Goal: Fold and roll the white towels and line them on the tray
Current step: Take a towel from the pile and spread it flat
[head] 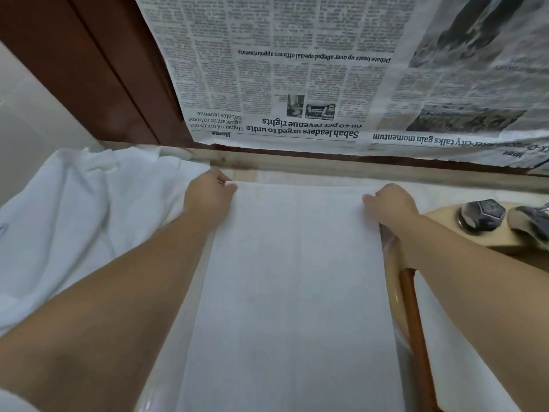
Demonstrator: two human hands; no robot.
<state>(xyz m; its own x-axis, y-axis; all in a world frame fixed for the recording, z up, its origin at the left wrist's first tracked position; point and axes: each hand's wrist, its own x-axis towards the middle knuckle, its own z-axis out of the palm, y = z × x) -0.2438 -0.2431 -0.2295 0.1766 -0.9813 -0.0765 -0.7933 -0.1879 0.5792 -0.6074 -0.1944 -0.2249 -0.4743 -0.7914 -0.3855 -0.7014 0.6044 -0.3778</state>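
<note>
- Two hands sit at the far corners of one white towel [294,278]: my left hand [208,197] pinches the far left corner, my right hand [392,203] curls over the far right corner, each holding cloth.
- That towel lies flat and long on the worktop [326,175], running from the far edge back toward me between my forearms, and it looks already folded into a narrow strip.
- I judge the step in hand to be squaring the far edge before the next fold or the roll.
- To do it well, I want both corners drawn with even pull, so the far edge lies straight and parallel to the worktop's back edge.
- I want the long sides kept in line too; a skewed start should give a cone, not a neat roll.
- Smoothing from the middle outward would press out trapped creases before rolling.
- A roll begun tight at one end and kept under flat fingers should hold its shape best.
- One loose heap of white cloth [74,218] lies bunched to the left, touching my left forearm; I take it for towels yet to be done, though I cannot count them.
- No tray is one I can make out with certainty; a wooden rim [411,322] runs along the towel's right side under my right wrist, and it may belong to one.
- What lies right of that rim is pale, and I cannot tell what it is.
- A sink edge with a chrome tap [481,215] sits at the right; I cannot see into the basin.
- Newspaper [297,69] covers the wall behind the worktop.
</note>
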